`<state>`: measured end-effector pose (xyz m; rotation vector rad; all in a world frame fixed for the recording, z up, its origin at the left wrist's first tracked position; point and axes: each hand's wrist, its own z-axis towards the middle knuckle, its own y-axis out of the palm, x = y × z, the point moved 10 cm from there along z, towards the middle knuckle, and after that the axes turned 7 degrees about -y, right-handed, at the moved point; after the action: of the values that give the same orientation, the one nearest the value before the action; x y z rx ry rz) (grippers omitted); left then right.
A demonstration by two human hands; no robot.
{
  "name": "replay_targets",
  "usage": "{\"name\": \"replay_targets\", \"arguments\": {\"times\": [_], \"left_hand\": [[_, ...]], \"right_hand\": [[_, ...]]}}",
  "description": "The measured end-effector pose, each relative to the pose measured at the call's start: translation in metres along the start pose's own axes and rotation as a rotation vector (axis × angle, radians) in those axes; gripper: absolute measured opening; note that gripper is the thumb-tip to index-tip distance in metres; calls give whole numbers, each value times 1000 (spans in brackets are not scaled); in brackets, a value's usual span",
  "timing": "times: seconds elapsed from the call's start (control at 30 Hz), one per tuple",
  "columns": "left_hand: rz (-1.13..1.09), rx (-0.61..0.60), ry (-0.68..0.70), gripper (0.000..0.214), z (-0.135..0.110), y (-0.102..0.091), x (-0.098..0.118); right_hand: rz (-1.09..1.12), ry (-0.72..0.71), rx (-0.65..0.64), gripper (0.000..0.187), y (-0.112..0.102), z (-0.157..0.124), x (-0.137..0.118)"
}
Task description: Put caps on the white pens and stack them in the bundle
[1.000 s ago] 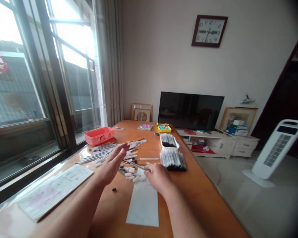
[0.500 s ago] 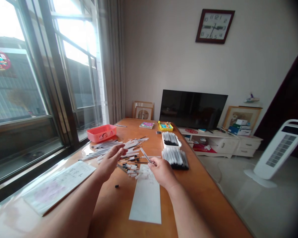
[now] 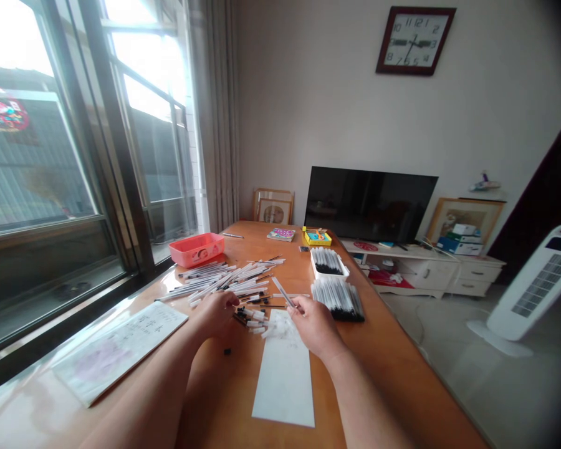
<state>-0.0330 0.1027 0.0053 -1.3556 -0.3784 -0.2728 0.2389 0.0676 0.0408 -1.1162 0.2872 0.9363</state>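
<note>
My right hand (image 3: 314, 324) is closed in a pinch round a clear pen barrel (image 3: 280, 289), which slants up and to the left over the top of a white paper strip (image 3: 283, 386). My left hand (image 3: 217, 312) has come down at the left edge of a small heap of black and white pen caps (image 3: 251, 317). Its fingers are curled together; whatever lies between them is hidden. Just beyond that hand spreads a loose pile of pen barrels and refills (image 3: 234, 277). One black cap (image 3: 227, 352) lies alone nearer to me.
A pink basket (image 3: 197, 249) stands by the window. On the right, upright pens fill a white box (image 3: 330, 265), with a second pen bundle (image 3: 339, 299) before it. A notebook (image 3: 126, 349) lies left, a book (image 3: 281, 234) and yellow box (image 3: 316, 237) at the far end.
My left hand has lowered from above the pen pile to the caps, its fingers curling in. The right hand still holds the pen barrel. The whole view has shifted slightly.
</note>
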Motion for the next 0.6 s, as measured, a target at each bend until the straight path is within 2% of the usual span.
{"name": "replay_targets", "arguments": {"times": [0.17,0.4,0.5,0.6], "left_hand": [[88,-12,4,28,3,4,3],[104,-14,-5,24,6,7,3],[-5,15,-32,21,5,0,6],[-287,17,-69,16,-2,-11,13]], "right_hand": [[-16,11,-6,20,1,0,-1],[-35,29,-18,20,1,-1,0],[-50,36,-43,20,2,-1,0],[-76,25,-69,21,4,-2,-2]]}}
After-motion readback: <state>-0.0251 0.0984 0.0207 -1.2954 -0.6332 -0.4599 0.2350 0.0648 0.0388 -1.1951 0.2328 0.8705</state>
